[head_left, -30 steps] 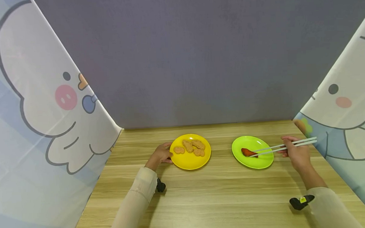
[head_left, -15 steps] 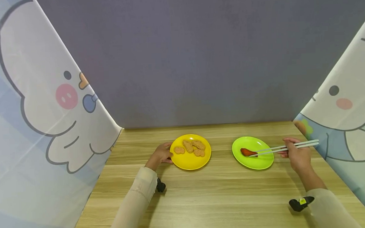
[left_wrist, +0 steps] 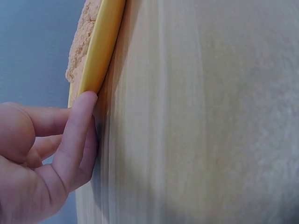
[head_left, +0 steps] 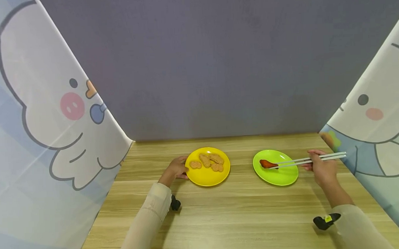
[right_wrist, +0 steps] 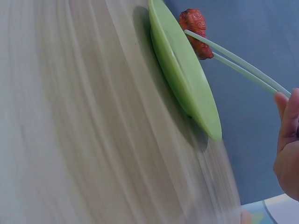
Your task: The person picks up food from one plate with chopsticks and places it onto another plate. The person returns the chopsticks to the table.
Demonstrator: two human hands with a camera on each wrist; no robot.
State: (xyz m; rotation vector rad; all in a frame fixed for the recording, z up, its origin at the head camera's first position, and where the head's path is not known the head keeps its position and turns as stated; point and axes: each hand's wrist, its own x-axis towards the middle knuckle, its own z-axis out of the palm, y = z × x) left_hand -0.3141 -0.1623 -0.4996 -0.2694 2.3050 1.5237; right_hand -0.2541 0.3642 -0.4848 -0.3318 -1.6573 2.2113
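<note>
My left hand (head_left: 177, 168) pinches the near-left rim of a yellow plate (head_left: 206, 179); in the left wrist view the thumb and fingers (left_wrist: 81, 130) meet at that rim. Several breaded nuggets (head_left: 205, 160) lie on it. At the right, my right hand (head_left: 324, 169) holds a pair of pale chopsticks (head_left: 306, 160). Their tips clasp a glossy red-brown chicken drumstick (head_left: 267, 164) over a green plate (head_left: 280, 178). In the right wrist view the drumstick (right_wrist: 194, 32) appears raised off the green plate (right_wrist: 187, 79).
Both plates stand on a wood-grain table (head_left: 222, 219), with a gap between them. A grey wall panel (head_left: 217, 65) rises behind the table. Cartoon-printed cloth hangs at the left (head_left: 54, 126) and right (head_left: 381, 132). Black devices sit at both wrists.
The drumstick and chopsticks have shifted slightly left and up relative to the green plate. My left hand and the yellow plate have stayed in place.
</note>
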